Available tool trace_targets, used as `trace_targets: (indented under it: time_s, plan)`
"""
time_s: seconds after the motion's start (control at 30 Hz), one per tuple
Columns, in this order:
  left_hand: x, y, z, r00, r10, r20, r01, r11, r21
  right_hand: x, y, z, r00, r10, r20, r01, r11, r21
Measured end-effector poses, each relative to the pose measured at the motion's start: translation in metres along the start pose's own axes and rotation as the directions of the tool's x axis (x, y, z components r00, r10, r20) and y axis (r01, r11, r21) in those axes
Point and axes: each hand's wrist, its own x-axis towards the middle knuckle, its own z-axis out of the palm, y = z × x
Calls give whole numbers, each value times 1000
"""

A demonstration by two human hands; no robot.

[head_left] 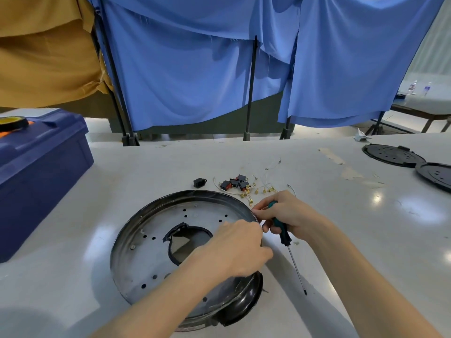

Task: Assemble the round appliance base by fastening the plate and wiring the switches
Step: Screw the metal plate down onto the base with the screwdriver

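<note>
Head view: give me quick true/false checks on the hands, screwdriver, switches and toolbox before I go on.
1. The right hand holds the green-handled screwdriver. True.
2. The screwdriver's tip sits in a screw on the round metal appliance base. False: its tip points back toward the person, off the base, over the white table.
3. The black-and-red rocker switches lie loose on the table beyond the base. True.
4. The blue plastic toolbox stands at the right. False: it is at the left.
5. The left hand is at the base's right rim. True.
</note>
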Motion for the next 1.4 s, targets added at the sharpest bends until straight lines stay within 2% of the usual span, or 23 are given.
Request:
trace_targets:
  time_s: [0.1, 0.27, 0.4, 0.5, 0.57, 0.63, 0.73, 0.8, 0.97, 1.1, 1.2, 1.3, 1.4]
  plan:
    - [4, -3, -9, 997, -28, 67, 34, 996, -87, -1, 4, -3, 998, 58, -6, -58, 998, 32]
    - [4, -8, -51, 999, -13, 42, 26, 946, -324, -5, 10, -5, 990, 126, 66, -129, 991, 35]
    - [1, -7, -85, 997, 12, 74, 25, 878, -477, -9, 4, -1, 970, 58, 236, -135, 936, 324]
    - [0, -7, -103, 998, -31, 63, 61, 833, -551, -15, -8, -3, 961, 3, 277, -139, 870, 473]
    - [1, -6, -112, 996, -90, -9, 71, 841, -536, -20, -18, -3, 966, 1, 258, -142, 837, 529]
    - [4, -4, -115, 982, -133, -136, 66, 908, -413, -24, -30, 0, 976, 18, 216, -138, 819, 557]
    - [5, 2, -114, 936, -107, -335, 31, 974, -223, -32, -48, 6, 986, 65, 153, -147, 777, 612]
    - [4, 2, -115, 904, -128, -408, 36, 973, -227, -37, -57, 9, 989, 87, 117, -142, 758, 637]
    - [3, -11, -123, 853, -248, -459, -10, 872, -490, -46, -70, 13, 997, 22, 68, -62, 739, 671]
    - [-1, -19, -124, 885, -323, -335, -44, 658, -752, -48, -71, 13, 998, -53, -46, 70, 765, 640]
    - [-2, -24, -127, 901, -337, -274, -39, 566, -824, -49, -69, 12, 994, -71, -79, 106, 727, 679]
    - [-1, -27, -128, 906, -346, -243, -27, 527, -850, -55, -71, 10, 991, -118, -56, 122, 681, 722]
    - [0, -27, -128, 909, -347, -229, -22, 509, -860, -61, -71, 10, 983, -178, -48, 160, 693, 703]
